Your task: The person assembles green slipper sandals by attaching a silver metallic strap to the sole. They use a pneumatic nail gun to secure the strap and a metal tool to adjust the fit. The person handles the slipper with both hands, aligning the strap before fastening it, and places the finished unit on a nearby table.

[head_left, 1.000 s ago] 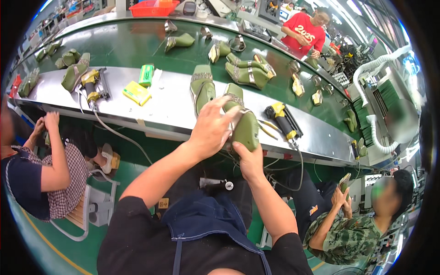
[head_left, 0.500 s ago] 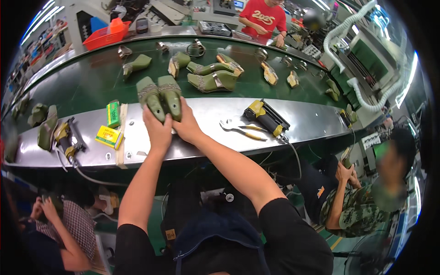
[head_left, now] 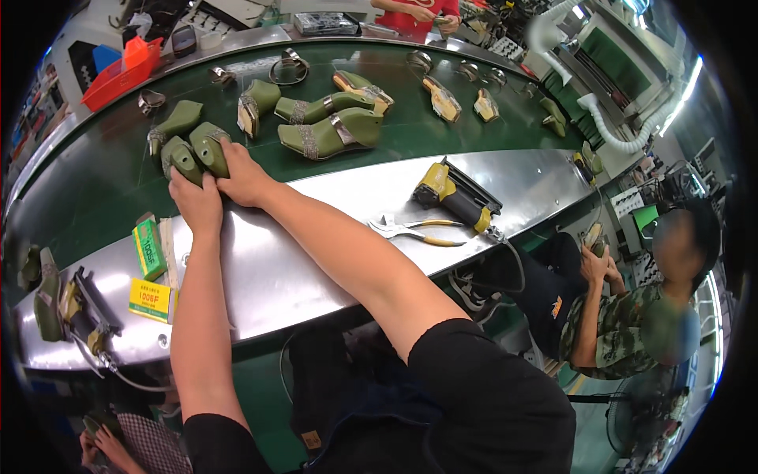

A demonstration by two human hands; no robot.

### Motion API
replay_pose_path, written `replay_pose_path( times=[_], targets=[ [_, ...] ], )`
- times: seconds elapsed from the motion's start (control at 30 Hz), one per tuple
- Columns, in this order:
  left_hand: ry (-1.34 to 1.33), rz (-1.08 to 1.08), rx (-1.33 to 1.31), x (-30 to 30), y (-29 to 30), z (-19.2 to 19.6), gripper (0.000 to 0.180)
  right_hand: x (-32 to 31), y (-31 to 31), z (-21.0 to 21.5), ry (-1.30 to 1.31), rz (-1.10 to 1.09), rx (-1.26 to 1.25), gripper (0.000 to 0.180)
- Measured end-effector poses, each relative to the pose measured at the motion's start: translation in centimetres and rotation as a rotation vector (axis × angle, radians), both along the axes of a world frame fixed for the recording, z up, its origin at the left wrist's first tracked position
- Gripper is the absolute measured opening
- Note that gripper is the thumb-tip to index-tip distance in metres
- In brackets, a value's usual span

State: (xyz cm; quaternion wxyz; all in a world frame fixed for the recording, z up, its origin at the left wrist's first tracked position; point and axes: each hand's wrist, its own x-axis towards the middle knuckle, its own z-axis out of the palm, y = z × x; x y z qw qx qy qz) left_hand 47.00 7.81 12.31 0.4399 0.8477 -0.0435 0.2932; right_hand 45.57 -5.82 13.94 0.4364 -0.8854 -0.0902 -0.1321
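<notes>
Two green shoe lasts with glittery straps are side by side in my hands over the green conveyor belt [head_left: 103,170]. My left hand [head_left: 196,204] is closed round the heel end of the left shoe last [head_left: 186,163]. On the right shoe last [head_left: 210,147], my right hand [head_left: 248,178] keeps a similar grip. Just beyond them lies another green shoe last [head_left: 178,120]. Further right on the belt sit a tilted strapped last [head_left: 259,103] and two longer strapped lasts, the nearer one [head_left: 335,136] with a metallic band.
On the metal ledge [head_left: 308,261] lie pliers [head_left: 414,230], a yellow-black air stapler [head_left: 454,193], small green and yellow boxes [head_left: 150,300], and another air stapler [head_left: 83,316] at left. Metallic bands [head_left: 290,69] line the belt's far side. Co-workers sit at both sides.
My hands have carried the two shoe lasts left and outward, from above the ledge's edge to over the belt beside the other last. My view has also shifted.
</notes>
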Motion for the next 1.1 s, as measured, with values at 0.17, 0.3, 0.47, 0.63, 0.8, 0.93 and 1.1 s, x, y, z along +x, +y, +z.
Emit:
replay_pose_path(
  times=[0.17, 0.3, 0.47, 0.63, 0.8, 0.93, 1.1],
  targets=[
    [0.104, -0.043, -0.013, 5.2, 0.2, -0.6, 0.082, 3.2, 0.9, -1.3, 0.186, -0.055, -0.148, 0.104],
    [0.166, -0.033, 0.026, 6.1, -0.2, -0.8, 0.083, 3.5, 0.6, -0.9, 0.24, -0.143, -0.361, 0.105],
    [-0.196, 0.0, 0.068, 4.4, -1.0, 0.0, 0.078, 1.4, -0.2, 0.9, 0.118, -0.141, -0.206, 0.072],
    [-0.536, -0.212, 0.241, -0.5, -3.0, 3.2, 0.069, -0.5, -6.5, 6.8, -0.394, -0.193, -0.2, 0.04],
    [-0.444, -0.628, 0.26, -3.2, -6.1, 4.5, 0.065, 3.6, -23.4, 7.4, -0.54, -0.654, -0.504, 0.047],
    [-0.375, -0.611, 0.245, -2.4, -6.4, 3.7, 0.064, 5.1, -33.3, 5.7, 0.06, -0.825, -0.383, 0.064],
    [-0.307, -0.59, 0.234, -2.0, -6.2, 3.2, 0.063, 7.0, -36.7, 0.8, 0.386, -0.714, -0.416, 0.058]
  ],
)
